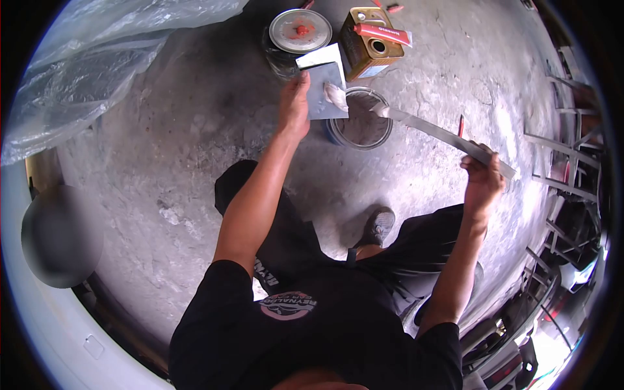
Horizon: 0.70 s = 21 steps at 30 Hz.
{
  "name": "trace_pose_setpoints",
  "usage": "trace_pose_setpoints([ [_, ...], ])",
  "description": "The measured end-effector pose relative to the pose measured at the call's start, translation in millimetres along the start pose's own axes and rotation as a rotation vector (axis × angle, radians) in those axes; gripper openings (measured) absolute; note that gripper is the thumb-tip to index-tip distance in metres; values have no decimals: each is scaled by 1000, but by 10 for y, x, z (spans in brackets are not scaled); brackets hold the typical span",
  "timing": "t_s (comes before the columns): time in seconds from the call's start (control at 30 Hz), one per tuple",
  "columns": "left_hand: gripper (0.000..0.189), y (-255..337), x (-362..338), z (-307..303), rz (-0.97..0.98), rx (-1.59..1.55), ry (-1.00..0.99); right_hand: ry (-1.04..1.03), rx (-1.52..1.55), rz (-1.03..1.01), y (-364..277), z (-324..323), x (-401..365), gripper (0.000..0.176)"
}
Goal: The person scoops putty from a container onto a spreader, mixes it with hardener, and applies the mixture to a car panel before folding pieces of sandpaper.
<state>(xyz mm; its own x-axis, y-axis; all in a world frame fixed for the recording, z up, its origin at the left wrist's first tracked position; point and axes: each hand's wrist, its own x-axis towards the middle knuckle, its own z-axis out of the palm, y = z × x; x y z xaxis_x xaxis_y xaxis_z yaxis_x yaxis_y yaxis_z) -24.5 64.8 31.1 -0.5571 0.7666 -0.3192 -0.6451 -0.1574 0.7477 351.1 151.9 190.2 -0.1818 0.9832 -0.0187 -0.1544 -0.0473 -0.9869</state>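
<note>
In the head view my left hand (294, 107) is closed on a flat grey board (317, 107) that carries a lump of pale putty (335, 96). A white flat piece (323, 56) shows behind the board's upper edge. My right hand (484, 177) grips one end of a long flat metal strip (437, 131). Pale putty coats the strip's far tip, which is over the open round can (389, 130). Greyish putty lines the inside of this can. The board hangs at the can's left rim, partly covering it.
Beyond the board stand a can with a red-smeared lid (286, 32) and a square tin (354, 55) bearing a red tube (387, 34). A red pen-like object (461, 125) is on the concrete floor. Plastic sheeting (97, 78) hangs left; metal racks (565, 149) stand right.
</note>
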Motion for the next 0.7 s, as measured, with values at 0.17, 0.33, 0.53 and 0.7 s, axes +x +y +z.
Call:
trace_pose_setpoints([
  [0.17, 40, -64, 2, 42, -25, -78, -81, -197, 106, -111, -354, 12, -21, 51],
  [0.33, 35, -47, -36, 142, -70, -129, -151, -265, 95, -127, -208, 325, -10, 46],
  [0.53, 33, 35, -98, 220, -192, -237, -121, -321, 137, -95, 77, 307, -107, 36],
  [0.7, 37, 19, -87, 220, -271, -333, -115, -399, 190, -109, 143, 328, -224, 35],
])
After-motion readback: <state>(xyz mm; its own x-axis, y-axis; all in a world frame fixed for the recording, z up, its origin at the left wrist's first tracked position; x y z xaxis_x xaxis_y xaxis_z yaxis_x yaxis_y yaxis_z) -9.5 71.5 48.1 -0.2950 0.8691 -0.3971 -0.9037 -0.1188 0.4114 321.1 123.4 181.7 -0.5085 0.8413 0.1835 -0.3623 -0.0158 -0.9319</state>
